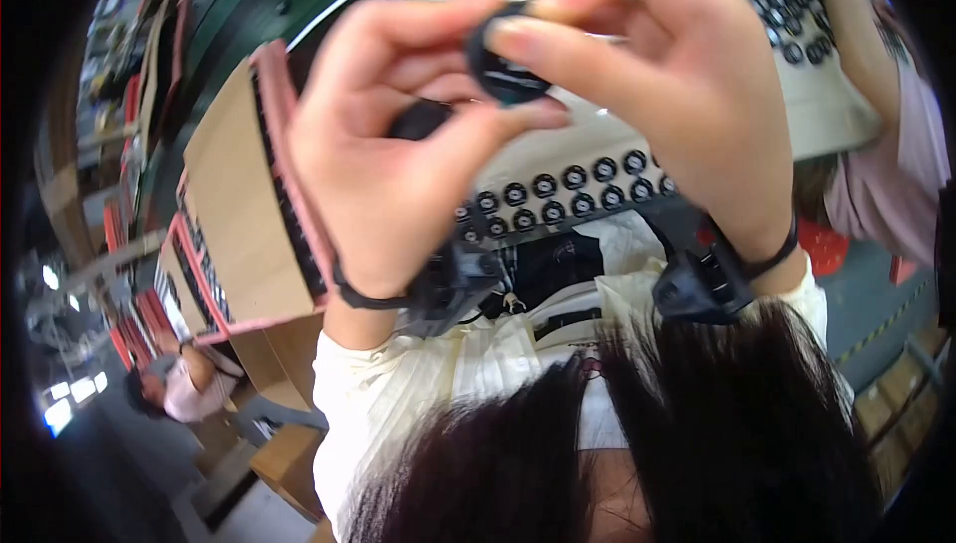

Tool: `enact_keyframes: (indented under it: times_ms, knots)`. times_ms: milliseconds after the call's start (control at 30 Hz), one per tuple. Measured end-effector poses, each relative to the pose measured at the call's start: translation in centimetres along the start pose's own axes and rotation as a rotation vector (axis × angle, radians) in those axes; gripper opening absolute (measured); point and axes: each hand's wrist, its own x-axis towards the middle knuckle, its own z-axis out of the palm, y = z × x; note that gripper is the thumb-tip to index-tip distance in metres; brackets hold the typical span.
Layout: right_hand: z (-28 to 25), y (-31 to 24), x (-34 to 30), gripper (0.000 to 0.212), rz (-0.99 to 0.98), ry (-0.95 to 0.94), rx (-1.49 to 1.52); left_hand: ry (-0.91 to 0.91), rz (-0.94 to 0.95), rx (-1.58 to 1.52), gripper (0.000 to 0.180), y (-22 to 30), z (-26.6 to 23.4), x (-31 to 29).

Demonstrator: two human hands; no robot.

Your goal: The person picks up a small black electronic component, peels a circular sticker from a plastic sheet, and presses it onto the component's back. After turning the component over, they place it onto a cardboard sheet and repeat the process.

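Note:
A small black round part (490, 73) with a thick rim is pinched up between my two hands, above the pale work surface (518, 166). My left hand (383, 135) grips its left and lower side with thumb and fingers. From the right, my right hand (667, 70) presses its thumb on the part's face, with the fingers curled behind. A second dark round piece (422, 121) shows inside the curl of my left hand; its shape is partly hidden. Rows of similar black round parts (574, 178) lie below my hands on the surface's near edge.
Many more black round parts (787, 5) cover the surface at far right. A cardboard sheet (234, 214) with pink-edged trays stands at left, beside a green surface (244, 20). Another person's arm (864, 35) reaches in at right; a further person (189, 389) is at lower left.

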Motion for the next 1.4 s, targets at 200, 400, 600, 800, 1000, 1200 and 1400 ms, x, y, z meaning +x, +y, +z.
enact_keyframes:
  times_ms: [200,400,600,800,1000,1200,1400]
  knots:
    - [0.9,3.2,-0.7,0.09,-0.502,0.229,-0.837,-0.127,0.151,0.548,0.041,2.5,-4.2,-3.9]
    - [-4.7,6.3,-0.5,0.074,-0.388,0.297,-0.63,0.185,-0.275,0.684,0.034,0.8,-19.1,-8.9]
    - [-9.2,6.5,-2.7,0.053,-0.302,0.555,-0.756,0.33,-0.704,1.073,0.029,-5.6,-43.2,-10.6]
    - [-9.8,7.7,-3.1,0.05,-0.187,0.755,-0.827,0.328,-0.6,1.473,0.027,-12.7,-54.9,-8.6]
    - [-9.7,8.4,-2.5,0.049,-0.157,0.804,-0.849,0.275,-0.653,1.719,0.026,-16.0,-57.0,-8.0]
    - [-10.7,8.6,-3.0,0.048,-0.106,0.809,-0.856,0.422,-0.582,1.24,0.023,-13.3,-53.0,-6.8]
    - [-9.6,8.5,-2.0,0.047,-0.109,0.78,-0.82,0.657,-0.702,1.098,0.029,-13.1,-59.5,-9.5]
